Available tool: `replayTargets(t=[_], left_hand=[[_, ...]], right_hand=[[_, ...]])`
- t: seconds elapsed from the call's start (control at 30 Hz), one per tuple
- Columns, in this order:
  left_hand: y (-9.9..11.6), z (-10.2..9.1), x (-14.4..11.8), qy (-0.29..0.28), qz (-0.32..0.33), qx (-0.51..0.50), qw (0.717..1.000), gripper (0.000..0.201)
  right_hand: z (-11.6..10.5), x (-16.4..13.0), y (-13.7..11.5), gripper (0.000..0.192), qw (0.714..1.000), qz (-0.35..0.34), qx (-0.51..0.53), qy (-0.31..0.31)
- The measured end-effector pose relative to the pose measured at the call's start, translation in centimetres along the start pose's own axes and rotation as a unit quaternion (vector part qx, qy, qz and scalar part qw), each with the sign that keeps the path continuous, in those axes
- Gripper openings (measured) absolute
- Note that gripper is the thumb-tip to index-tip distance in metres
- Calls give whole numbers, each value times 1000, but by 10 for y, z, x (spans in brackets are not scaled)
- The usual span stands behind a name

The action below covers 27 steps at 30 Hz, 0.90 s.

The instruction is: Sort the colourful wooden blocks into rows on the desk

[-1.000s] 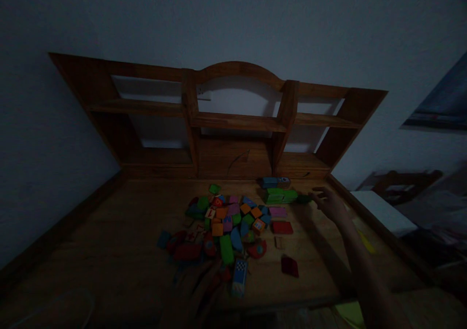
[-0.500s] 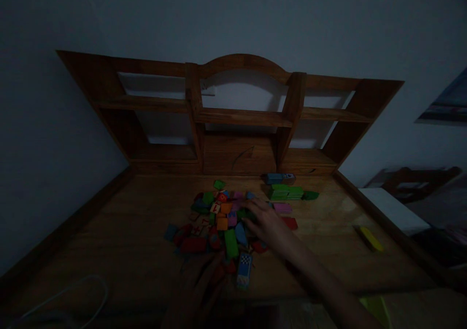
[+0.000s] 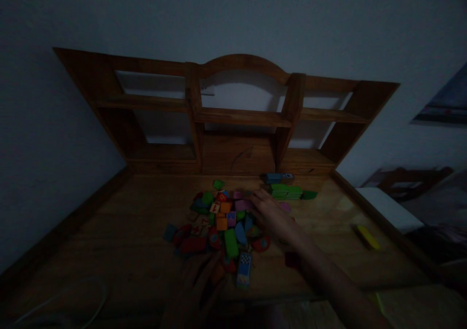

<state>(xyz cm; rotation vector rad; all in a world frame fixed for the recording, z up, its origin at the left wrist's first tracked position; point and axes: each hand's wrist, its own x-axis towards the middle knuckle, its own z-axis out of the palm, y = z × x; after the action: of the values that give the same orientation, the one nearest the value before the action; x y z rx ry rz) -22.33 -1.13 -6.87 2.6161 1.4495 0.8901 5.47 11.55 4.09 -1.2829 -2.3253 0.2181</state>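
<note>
In the dim pile of toy blocks [image 3: 222, 222] on the tabletop [image 3: 109, 236], a pale block [image 3: 215, 207] bears a red mark like the digit 1, while the markings on the other blocks are too dark and small to read.

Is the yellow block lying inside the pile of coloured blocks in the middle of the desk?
No, the yellow block lies alone near the desk's right edge, apart from the pile.

Home: wooden hutch desk [image 3: 146, 231], toy blocks [image 3: 222, 222]
</note>
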Motion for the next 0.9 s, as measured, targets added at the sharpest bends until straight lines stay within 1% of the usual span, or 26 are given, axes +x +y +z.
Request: replayTargets(t=[0.1,0.27,0.37,0.43,0.5,0.63,0.77,0.9], left_hand=[[0,-2,2,3,-13,6,1000,63],[6,-14,10,13,15,23,1000,57],[7,-17,12,18,7,21,1000,57],[6,-14,10,12,2,18,1000,59],[3,-10,7,5,-1,19,1000,59],[0,-6,6,25,3,21,999,59],[3,-10,9,27,9,36,999,57],[5,-15,12,13,7,46,999,53]], right_hand=[[-21,-19,14,29,999,25,4,27],[-60,-59,57,30,995,68,23,69],[-70,-78,80,29,993,86,38,72],[-68,-85,91,28,992,95,49,67],[-60,-88,97,26,991,100,61,61],[-39,-87,103,26,989,110,79,61],[-27,-84,106,25,989,108,93,49],[-25,-83,110,27,989,109,91,44]])
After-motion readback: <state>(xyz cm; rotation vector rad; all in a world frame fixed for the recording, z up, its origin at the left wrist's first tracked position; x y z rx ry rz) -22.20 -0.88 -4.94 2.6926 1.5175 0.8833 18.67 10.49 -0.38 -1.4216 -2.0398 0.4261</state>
